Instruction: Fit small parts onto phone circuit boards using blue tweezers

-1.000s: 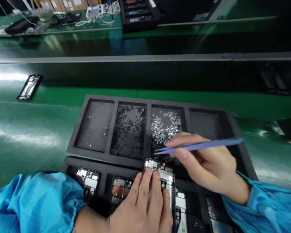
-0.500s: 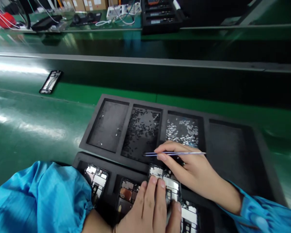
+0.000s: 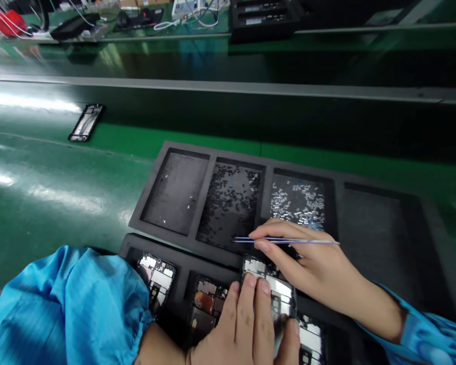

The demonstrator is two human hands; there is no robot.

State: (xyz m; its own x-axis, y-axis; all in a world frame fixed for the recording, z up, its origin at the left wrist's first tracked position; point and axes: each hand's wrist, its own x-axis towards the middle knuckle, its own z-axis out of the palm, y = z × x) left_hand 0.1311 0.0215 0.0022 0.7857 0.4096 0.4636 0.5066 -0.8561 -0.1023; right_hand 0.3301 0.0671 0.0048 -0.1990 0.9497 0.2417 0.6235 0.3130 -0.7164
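Two hands work apart: the left hand (image 3: 239, 339) spreads across an opened phone (image 3: 283, 291), its grip unclear, while the right hand (image 3: 307, 268), just far-right, pinches tweezers (image 3: 289, 241). Their tips point left, above the divided tray's (image 3: 141, 209) near edge; green tabletop (image 3: 110, 177) stretches left and far.

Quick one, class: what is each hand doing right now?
Left hand: open, laid over an opened phone.
Right hand: closed, holding tweezers.

Behind the phone tray (image 3: 181, 281) lies the parts tray (image 3: 203, 195), with bits (image 3: 228, 190) in its three left wells (image 3: 177, 195). Phones (image 3: 161, 276) lie in the phone tray; a frame (image 3: 86, 123) lies on the bench (image 3: 61, 172), left of and behind both trays.
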